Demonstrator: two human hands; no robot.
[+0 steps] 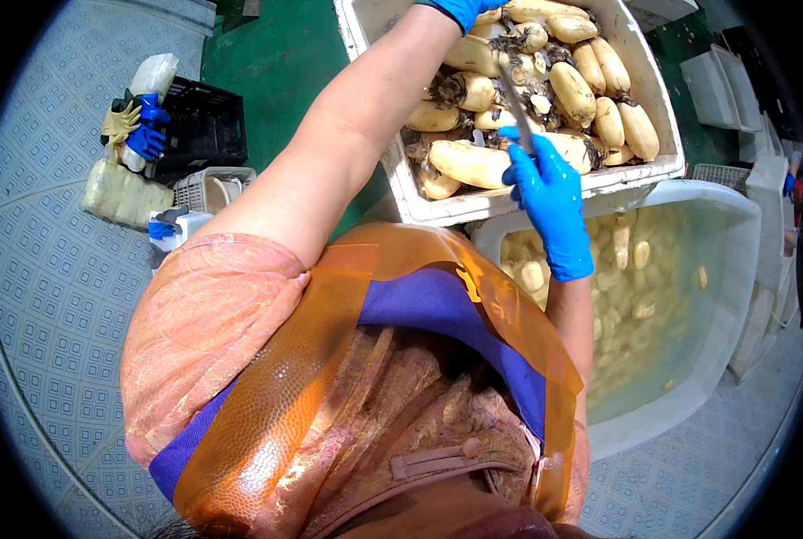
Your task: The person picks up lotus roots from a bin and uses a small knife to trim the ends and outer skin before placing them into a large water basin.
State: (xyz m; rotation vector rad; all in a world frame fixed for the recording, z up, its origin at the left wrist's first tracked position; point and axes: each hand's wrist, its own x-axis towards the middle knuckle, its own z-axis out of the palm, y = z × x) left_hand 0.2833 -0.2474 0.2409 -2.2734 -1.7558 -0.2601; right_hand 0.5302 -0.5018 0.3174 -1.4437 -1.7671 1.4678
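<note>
My right hand (pixel 546 192), in a wet blue rubber glove, grips a knife (pixel 517 108). Its narrow blade points away from me over a white foam box (pixel 509 202). Lotus root segments (pixel 572 91) fill this box, many with dark, fibrous joints. Several show pale cut ends with holes. At the top edge of the view, my left hand (pixel 462 9) reaches over the box's far side, gloved in blue too. Its fingers are mostly cut off by the frame, so any hold is hidden. Nearest to the right hand lies a long pale segment (pixel 469 164).
Right of me, a large white tub (pixel 731 283) holds cloudy water and lotus root pieces (pixel 640 255). On the left are a black plastic crate (pixel 223 124), a white basket (pixel 193 188) and work gloves (pixel 147 131). White foam boxes (pixel 711 91) stand at far right.
</note>
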